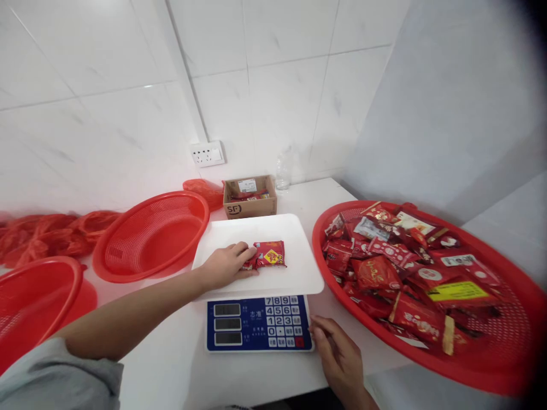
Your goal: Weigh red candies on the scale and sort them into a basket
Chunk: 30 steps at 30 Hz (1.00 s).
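The left hand lies on the white tray of a scale, its fingers curled down on the near end of a small red packet; the fingertips cover that end and press it to the tray, though whether they pinch it cannot be told. The rest of the packet juts out past the fingertips, flat near the tray's middle. The right hand rests on the table, fingers loosely bent and a little apart, holding nothing, the fingertips just beside the scale's keypad corner. Beyond those fingers, to the right, a red basket is heaped with red packets. Left of the left hand's fingers sits an empty-looking red basket; behind the tray stands a small cardboard box.
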{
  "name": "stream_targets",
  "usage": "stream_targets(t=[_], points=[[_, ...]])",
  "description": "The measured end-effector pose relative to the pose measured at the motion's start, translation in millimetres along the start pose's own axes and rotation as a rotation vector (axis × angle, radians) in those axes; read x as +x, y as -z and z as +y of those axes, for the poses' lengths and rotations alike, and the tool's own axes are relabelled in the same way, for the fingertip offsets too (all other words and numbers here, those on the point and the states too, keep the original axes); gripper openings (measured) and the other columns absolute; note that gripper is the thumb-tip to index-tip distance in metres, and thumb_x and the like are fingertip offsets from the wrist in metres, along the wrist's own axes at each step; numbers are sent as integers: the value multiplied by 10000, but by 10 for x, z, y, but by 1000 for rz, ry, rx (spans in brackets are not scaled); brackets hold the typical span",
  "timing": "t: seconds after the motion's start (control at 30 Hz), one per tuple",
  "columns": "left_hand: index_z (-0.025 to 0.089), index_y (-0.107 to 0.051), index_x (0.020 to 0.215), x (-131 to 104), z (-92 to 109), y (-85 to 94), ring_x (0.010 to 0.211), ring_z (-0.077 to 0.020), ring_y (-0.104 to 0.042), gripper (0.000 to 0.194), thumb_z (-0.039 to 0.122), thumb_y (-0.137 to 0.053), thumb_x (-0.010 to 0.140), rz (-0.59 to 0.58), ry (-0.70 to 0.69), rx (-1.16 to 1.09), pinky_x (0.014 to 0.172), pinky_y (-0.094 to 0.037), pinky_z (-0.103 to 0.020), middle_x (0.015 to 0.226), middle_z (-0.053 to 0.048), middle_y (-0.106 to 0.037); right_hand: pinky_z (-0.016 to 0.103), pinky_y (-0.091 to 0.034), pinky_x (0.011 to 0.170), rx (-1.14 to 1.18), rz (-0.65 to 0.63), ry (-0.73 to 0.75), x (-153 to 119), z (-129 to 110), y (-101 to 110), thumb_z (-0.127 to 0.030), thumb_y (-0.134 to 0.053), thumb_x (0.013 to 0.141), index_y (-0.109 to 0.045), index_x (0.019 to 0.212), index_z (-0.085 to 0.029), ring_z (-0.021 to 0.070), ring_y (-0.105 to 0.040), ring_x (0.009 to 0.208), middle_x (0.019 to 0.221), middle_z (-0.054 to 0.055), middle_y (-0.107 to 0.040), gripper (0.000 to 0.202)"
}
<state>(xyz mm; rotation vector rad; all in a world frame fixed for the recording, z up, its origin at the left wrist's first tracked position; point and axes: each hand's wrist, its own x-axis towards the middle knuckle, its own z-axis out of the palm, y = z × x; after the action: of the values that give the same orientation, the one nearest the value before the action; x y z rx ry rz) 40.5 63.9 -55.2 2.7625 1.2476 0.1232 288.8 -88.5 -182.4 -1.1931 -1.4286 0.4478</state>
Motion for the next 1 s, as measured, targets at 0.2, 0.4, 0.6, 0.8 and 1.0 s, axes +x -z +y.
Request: stream_targets(t=[0.2, 0.4, 0.6, 0.8, 1.0], points=[[237, -600, 1162, -16, -136, 123, 897, -207, -708, 393, 504, -585, 874, 125, 125, -37, 789, -562, -299, 1139, -55, -676, 205, -573, 629, 6, 4, -9, -38, 27, 1, -225, -542, 940, -689, 1033, -243, 158, -700, 680, 805, 25, -729, 176], [165, -553, 1231, -238, -461, 563, 934, -277, -702, 509, 527, -539, 874, 380, 501, 13, 793, -557, -348, 1071, -106, -705, 189, -577, 589, 3, 1, -3, 11, -25, 26, -233, -549, 933, -704, 998, -226, 155, -712, 645, 787, 32, -746, 168], [132, -418, 1367, -584, -667, 873, 922, -340, -699, 656, 605, -430, 911, 334, 670, 70, 700, -563, -386, 1192, -157, -646, 188, -582, 561, 9, 0, -27, 43, -44, 38, -277, -562, 929, -715, 967, -217, 157, -715, 602, 751, 35, -747, 169], [86, -200, 1507, -350, -533, 669, 1327, -399, -467, 733, 563, -340, 968, 180, 456, 33, 1007, -445, -538, 1562, -272, -274, 222, -599, 580, 2, -3, -117, 2, 23, 20, -336, -558, 927, -730, 942, -199, 179, -724, 614, 758, 58, -749, 219], [238, -348, 1493, 246, 94, 221, 1473, -309, -251, 776, 585, -611, 851, -55, -82, 23, 1177, -248, -468, 1577, -140, -344, 225, -595, 581, -36, 31, -139, 20, -5, 15, -386, -558, 918, -746, 900, -194, 181, -716, 600, 715, 59, -748, 269]])
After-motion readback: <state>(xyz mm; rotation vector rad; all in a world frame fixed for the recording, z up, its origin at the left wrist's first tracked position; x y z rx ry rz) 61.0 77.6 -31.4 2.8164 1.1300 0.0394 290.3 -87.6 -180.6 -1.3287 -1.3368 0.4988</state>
